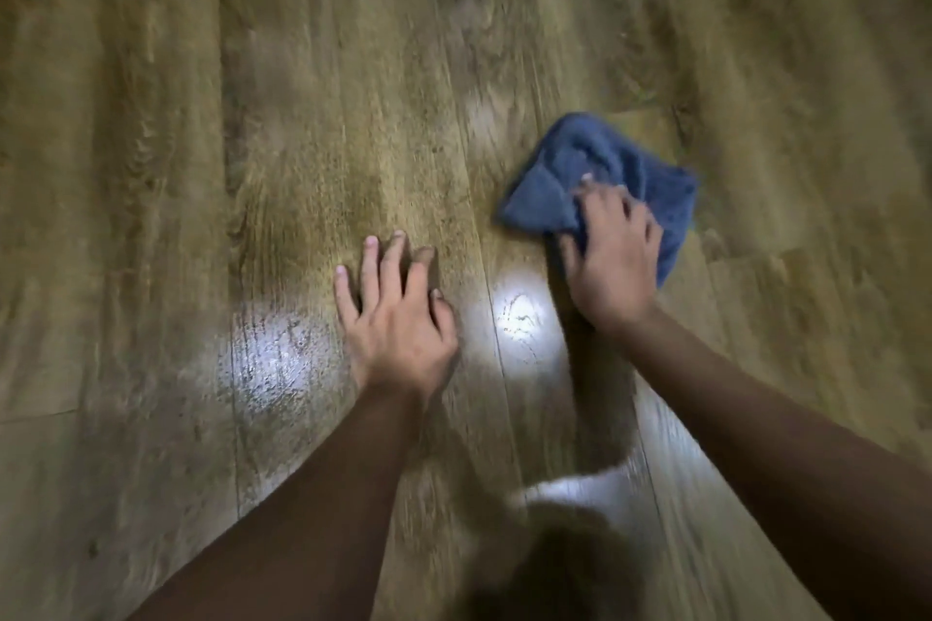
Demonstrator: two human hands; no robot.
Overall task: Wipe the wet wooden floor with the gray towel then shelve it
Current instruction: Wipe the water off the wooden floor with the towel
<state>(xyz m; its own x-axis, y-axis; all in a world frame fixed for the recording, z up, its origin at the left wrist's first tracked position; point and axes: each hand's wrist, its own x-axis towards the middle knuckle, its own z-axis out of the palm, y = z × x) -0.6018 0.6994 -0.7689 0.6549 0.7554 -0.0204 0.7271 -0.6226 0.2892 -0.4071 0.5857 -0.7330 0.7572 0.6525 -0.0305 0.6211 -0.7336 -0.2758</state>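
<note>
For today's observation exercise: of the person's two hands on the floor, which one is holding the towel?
The right hand: its fingers curl round the bunched towel. The left hand lies flat on the bare wooden floor, fingers spread, holding nothing.

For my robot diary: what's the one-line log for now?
stage: wiping | right hand: grips towel | left hand: flat on floor

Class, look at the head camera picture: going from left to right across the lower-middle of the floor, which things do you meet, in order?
Shiny patch on the wooden floor → left hand, flat on the boards → small bright glare spot → right hand, gripping the towel.
</note>
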